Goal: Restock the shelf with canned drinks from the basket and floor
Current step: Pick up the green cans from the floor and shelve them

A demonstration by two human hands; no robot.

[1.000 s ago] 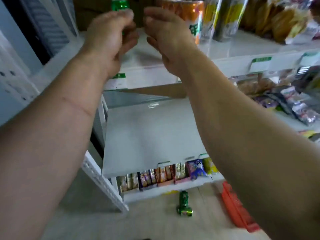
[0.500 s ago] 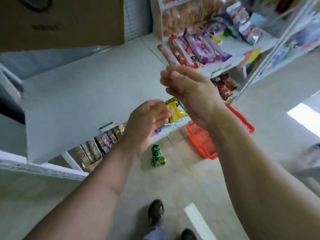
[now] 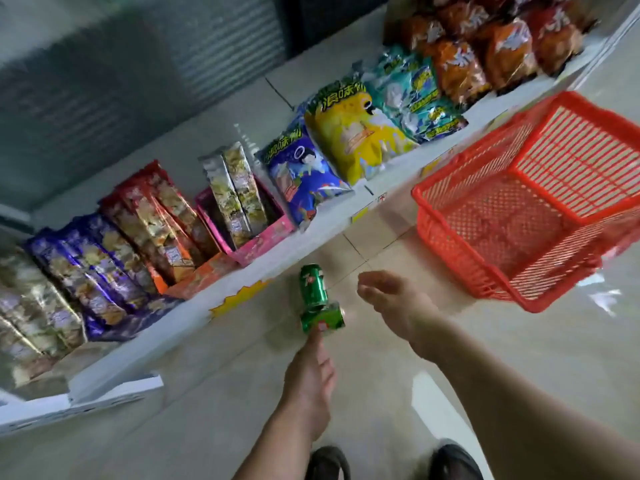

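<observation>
While two green cans (image 3: pixel 318 299) lie on the floor (image 3: pixel 207 393) beside the red basket (image 3: pixel 519 216) (apparently empty), left hand (image 3: pixel 310 379) and right hand (image 3: pixel 391 306) reach down, fingers relaxed, gripping nothing.

Two green drink cans lie on their sides on the tiled floor, touching: one can (image 3: pixel 314 285) nearer the bottom shelf (image 3: pixel 263 268), the other (image 3: pixel 323 321) crosswise below it. The red mesh basket (image 3: pixel 519 202) sits tilted beside the shelf.
</observation>
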